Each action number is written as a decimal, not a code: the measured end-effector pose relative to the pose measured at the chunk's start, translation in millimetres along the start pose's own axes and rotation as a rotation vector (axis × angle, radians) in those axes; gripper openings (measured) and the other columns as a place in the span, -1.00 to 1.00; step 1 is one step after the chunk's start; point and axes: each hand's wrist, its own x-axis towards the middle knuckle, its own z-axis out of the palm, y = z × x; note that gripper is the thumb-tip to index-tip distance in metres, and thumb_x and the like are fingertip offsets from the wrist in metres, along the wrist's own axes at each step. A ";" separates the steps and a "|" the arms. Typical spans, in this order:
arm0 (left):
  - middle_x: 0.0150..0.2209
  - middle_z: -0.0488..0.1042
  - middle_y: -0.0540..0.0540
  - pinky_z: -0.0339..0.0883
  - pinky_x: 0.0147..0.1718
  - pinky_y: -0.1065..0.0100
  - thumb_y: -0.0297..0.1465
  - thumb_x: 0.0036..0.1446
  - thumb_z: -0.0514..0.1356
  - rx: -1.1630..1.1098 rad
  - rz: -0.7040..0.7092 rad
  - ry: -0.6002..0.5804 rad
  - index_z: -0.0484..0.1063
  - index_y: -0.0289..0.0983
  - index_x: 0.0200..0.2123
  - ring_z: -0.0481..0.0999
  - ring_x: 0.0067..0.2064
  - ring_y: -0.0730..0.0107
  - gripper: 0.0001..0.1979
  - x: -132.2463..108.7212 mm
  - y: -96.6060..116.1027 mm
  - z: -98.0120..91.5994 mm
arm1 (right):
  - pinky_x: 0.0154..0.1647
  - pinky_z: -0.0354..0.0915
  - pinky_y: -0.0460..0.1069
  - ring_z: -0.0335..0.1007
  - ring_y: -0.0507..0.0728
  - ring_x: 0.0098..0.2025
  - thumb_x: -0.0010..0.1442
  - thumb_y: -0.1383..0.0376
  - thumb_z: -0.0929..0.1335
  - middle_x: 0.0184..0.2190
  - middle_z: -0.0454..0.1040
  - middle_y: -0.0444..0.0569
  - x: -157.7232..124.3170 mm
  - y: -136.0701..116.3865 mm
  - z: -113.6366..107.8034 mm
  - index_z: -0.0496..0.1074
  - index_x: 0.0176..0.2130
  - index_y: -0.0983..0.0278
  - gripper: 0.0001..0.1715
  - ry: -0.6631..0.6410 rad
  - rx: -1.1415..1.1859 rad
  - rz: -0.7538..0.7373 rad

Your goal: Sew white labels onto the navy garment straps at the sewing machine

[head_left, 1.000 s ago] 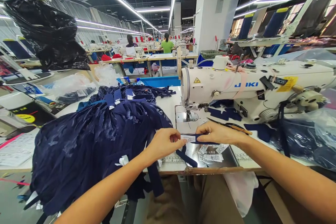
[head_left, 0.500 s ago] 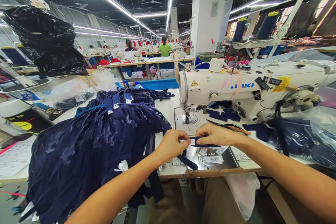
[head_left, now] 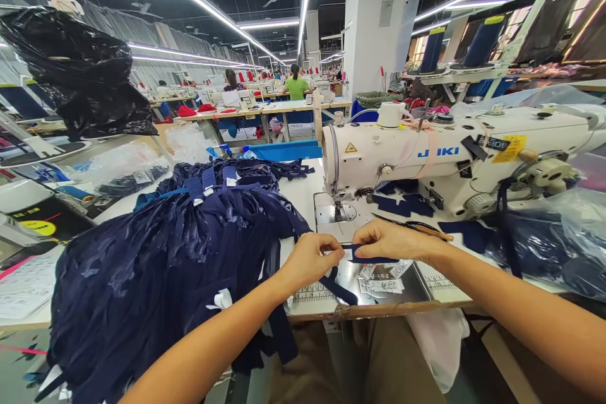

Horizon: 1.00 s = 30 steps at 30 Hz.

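While the left hand (head_left: 318,260) and right hand (head_left: 386,242) pinch a navy strap (head_left: 377,259) and white label (head_left: 347,254), it's clear of the needle (head_left: 338,209), so probably unstitched; loose labels (head_left: 381,284) lie lower center.

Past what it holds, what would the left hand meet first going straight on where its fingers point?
Beyond the white label at its fingertips, most likely the right hand, which pinches the navy strip; depth is hard to judge.

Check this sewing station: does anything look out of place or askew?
Mildly, yes: the navy fabric pile spills over the table edge, where it might slip, and the loose labels overlap at mixed angles rather than in a neat stack. No damage shows.
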 end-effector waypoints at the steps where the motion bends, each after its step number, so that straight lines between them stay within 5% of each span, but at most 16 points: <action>1: -0.55 0.47 -0.03 0.17 -0.44 0.47 -0.38 -0.01 0.07 0.004 0.008 -0.001 0.45 -0.34 -0.52 0.37 -0.47 0.46 -0.79 0.0 -0.1 -0.4 | -0.62 -0.13 -0.13 -0.09 -0.09 -0.62 -0.03 0.27 0.28 -0.68 0.09 -0.26 -0.1 -0.7 -0.1 0.34 -0.53 0.36 -0.82 0.005 -0.007 0.003; 18: -0.61 0.42 0.03 0.08 -0.52 0.47 -0.36 0.04 0.03 0.108 0.030 -0.044 0.44 -0.33 -0.53 0.26 -0.57 0.54 -0.75 4.3 4.5 -0.9 | -0.64 -0.14 -0.14 -0.12 -0.10 -0.62 -0.04 0.30 0.26 -0.70 0.02 -0.28 -3.7 -11.5 -5.1 0.25 -0.58 0.33 -0.83 -0.003 -0.071 0.030; 23: -0.41 0.46 -0.02 0.14 -0.25 0.34 -0.31 -0.05 0.15 0.306 0.119 0.106 0.44 -0.28 -0.44 0.39 -0.32 0.36 -0.84 2.6 9.9 -3.8 | -0.63 -0.14 -0.14 -0.13 -0.09 -0.62 -0.05 0.33 0.24 -0.70 0.00 -0.28 -5.3 -9.9 -5.9 0.20 -0.62 0.32 -0.83 0.007 -0.145 -0.016; 25: -0.26 0.44 -0.07 0.12 -0.14 0.26 -0.29 -0.14 0.23 0.334 0.171 0.150 0.42 -0.26 -0.31 0.36 -0.17 0.26 -0.73 3.7 9.7 -5.4 | -0.62 -0.14 -0.14 -0.13 -0.09 -0.61 -0.06 0.35 0.23 -0.70 -0.01 -0.28 -6.0 -8.8 -5.5 0.17 -0.64 0.31 -0.82 0.015 -0.194 -0.045; 30: -0.39 0.47 -0.03 0.21 -0.28 0.42 -0.37 -0.06 0.18 0.085 0.186 -0.149 0.44 -0.31 -0.35 0.40 -0.33 0.44 -0.83 10.6 -6.0 -2.9 | -0.60 -0.13 -0.13 -0.09 -0.08 -0.61 -0.08 0.38 0.22 -0.70 0.01 -0.27 -8.8 -5.7 2.8 0.16 -0.65 0.30 -0.84 0.092 -0.383 -0.084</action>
